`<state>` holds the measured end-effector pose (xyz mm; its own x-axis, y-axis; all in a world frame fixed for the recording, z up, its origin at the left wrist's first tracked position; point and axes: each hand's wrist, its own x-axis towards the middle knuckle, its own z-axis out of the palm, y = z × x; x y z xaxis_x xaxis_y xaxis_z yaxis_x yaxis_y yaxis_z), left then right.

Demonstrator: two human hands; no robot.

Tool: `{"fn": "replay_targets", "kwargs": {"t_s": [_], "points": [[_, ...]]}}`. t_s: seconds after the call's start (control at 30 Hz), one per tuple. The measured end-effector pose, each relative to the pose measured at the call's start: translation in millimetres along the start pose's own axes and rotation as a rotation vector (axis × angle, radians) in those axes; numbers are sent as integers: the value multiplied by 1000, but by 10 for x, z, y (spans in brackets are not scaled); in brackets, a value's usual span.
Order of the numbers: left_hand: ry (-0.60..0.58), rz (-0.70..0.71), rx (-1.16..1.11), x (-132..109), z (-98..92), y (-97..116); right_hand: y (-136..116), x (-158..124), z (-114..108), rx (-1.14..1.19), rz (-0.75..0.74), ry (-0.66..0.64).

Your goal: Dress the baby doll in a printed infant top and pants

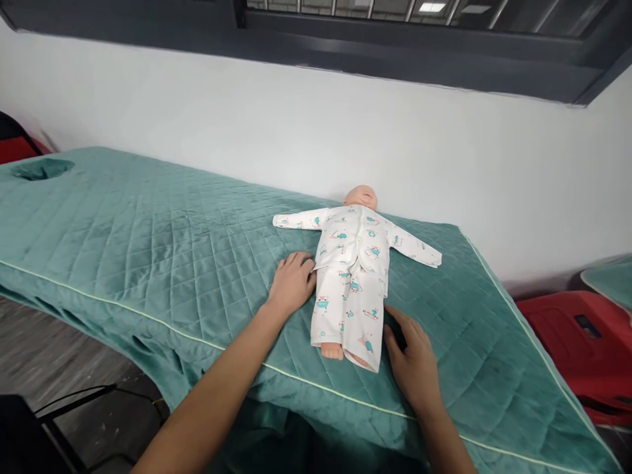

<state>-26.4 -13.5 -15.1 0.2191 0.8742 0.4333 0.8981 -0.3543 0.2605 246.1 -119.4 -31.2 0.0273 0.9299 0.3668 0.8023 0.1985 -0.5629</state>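
A baby doll (363, 196) lies on its back on the green quilted bed cover (197, 263), its head toward the wall. It wears a white printed long-sleeved shirt (356, 238) with the sleeves spread wide, and matching trousers (345, 309). One foot (332, 351) shows below a trouser leg; the doll's hands are hidden in the sleeves. My left hand (293, 282) rests open on the cover, its index finger and thumb at the shirt's lower left corner. Beside the right trouser leg is my right hand (412, 355), open, thumb and index finger apart, fingertips at the fabric edge.
Behind the bed runs a white wall (197, 118) below a dark window frame (395, 59). A face hole (43, 169) is at the bed's left end. Red chairs (577, 342) stand past the right end. Thin black cables (133, 393) hang over the floor at lower left.
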Motion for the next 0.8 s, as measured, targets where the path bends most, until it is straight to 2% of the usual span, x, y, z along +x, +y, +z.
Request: {"fn": "replay_targets", "kwargs": {"t_s": [0.1,0.17,0.27,0.33,0.43,0.5,0.6,0.7,0.8], "points": [[24,17,-27,-8,-21,-4,-134,-12,-54,136,141,48],[40,16,-54,-21,-27,-12,-325,0,-107,218,141,88],[57,4,-83,-27,-20,-26,-698,116,-139,217,-111,43],[58,0,-94,-23,-13,-32,-922,276,-99,152,-285,-49],[52,5,-115,-21,-10,-36,-1116,560,26,-3,-433,-214],[55,4,-124,-26,-14,-37,-1148,703,104,-86,-472,-285],[52,1,-122,-38,-17,-38,-1097,783,148,-168,-419,-271],[35,5,-104,-49,-13,-44,-1005,723,97,-191,-317,-222],[9,7,-69,-66,-3,-53,-959,552,-42,-113,-302,-223]]}}
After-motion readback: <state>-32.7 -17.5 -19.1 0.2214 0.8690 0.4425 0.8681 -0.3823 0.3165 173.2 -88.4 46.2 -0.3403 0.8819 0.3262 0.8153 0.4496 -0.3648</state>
